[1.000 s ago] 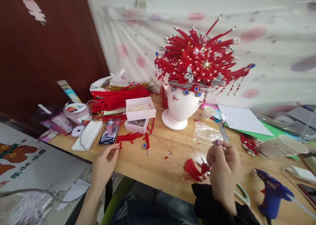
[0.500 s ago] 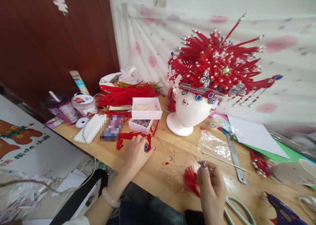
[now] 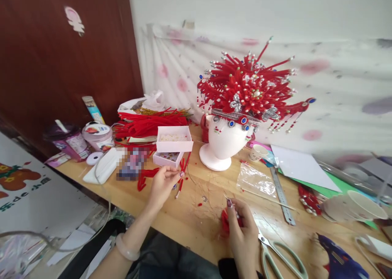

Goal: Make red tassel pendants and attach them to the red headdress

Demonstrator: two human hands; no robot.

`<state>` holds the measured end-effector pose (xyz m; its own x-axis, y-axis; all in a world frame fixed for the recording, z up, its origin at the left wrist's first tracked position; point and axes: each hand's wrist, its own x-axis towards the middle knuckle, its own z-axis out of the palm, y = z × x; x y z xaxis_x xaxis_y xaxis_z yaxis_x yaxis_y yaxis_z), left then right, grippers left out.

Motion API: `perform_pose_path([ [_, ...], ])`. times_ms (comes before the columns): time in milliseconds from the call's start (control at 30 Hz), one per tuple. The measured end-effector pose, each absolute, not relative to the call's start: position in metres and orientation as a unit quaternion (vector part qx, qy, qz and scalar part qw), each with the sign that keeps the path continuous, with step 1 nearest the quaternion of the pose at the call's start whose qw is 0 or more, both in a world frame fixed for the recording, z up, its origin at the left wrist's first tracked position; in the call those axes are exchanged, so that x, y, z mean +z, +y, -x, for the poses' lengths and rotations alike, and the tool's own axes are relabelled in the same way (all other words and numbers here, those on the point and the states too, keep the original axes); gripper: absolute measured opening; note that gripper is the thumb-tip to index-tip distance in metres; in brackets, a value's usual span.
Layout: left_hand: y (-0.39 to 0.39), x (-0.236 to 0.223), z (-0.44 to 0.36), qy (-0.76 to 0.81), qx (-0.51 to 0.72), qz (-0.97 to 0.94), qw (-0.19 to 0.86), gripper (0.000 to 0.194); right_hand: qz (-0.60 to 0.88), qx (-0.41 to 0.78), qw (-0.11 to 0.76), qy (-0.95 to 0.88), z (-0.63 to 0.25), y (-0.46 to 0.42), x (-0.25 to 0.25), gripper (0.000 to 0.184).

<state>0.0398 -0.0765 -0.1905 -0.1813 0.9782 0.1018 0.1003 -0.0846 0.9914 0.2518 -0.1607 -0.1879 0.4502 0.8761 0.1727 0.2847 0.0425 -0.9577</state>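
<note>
My left hand (image 3: pixel 165 184) is closed in a pinch at a red chenille piece (image 3: pixel 180 184) with white beads at its lower tip; a blue gem shows beside it, partly behind the fingers. My right hand (image 3: pixel 243 226) has thumb and forefinger pressed together, with a thin pale tip poking out above them, too small to name. Red fluffy material (image 3: pixel 225 221) shows behind that hand, partly hidden by it. Just right of the hand lie scissors (image 3: pixel 277 250). Two white boxes (image 3: pixel 174 145) of beads and gems are stacked beyond my left hand.
A white mannequin head (image 3: pixel 225 142) wears a large red beaded headdress (image 3: pixel 251 87) at the back. Red chenille stems (image 3: pixel 143 123) are heaped at the left. A ruler (image 3: pixel 283 197), a plastic bag (image 3: pixel 255 179), a paper cup (image 3: pixel 258 152) and a blue glue gun (image 3: pixel 339 258) lie right.
My left hand has lifted slightly off the red pieces, and a bead-tipped chenille piece now shows at its fingers. My right hand now covers more of the red fluff. The view has shifted.
</note>
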Motion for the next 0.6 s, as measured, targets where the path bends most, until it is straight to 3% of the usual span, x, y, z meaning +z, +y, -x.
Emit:
perform_pose_path([
  [133,-0.088,-0.182,-0.058,0.457,0.573,-0.434,0.524,0.051,0.620,0.266,0.598,-0.434,-0.249,-0.162,-0.182,0.043],
  [333,-0.118,-0.174,-0.095,0.366,0.514,-0.420,0.653,0.050,0.597,0.235,0.610,-0.466,-0.246,-0.165,-0.176,0.031],
  [433,-0.124,-0.174,-0.103,0.364,0.483,-0.466,0.646,0.040,0.591,0.257,0.619,-0.450,-0.248,-0.170,-0.177,0.033],
  [600,-0.112,-0.167,-0.096,0.411,0.500,-0.554,0.524,0.028,0.591,0.264,0.637,-0.419,-0.255,-0.177,-0.179,0.037],
])
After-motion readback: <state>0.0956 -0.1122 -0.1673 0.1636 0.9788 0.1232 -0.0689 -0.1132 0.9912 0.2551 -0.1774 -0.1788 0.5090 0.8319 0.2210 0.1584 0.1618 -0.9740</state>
